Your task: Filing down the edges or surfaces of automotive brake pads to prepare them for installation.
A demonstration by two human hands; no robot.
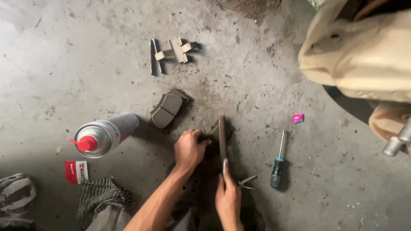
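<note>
- I am looking down at a bare concrete floor (pixel 64 51) where my two hands are working close together.
- My left hand (pixel 189 149) is curling its fingers shut around a dark brake pad (pixel 215 136), pinning it against the floor.
- My right hand (pixel 227 197) is gripping a flat file (pixel 222 137), fingers wrapped tight on its lower end, with the blade lying across the pad.
- A stack of spare pads (pixel 167 110) is sitting just above my left hand.
- A spray can (pixel 102 134) with a red nozzle is lying on its side to the left.
- A blue-handled screwdriver (pixel 278 162) is resting right of the file, and small pliers (pixel 247 182) are lying just beside my right hand.
- Metal clips (pixel 171 53) are lying well apart, higher up.
</note>
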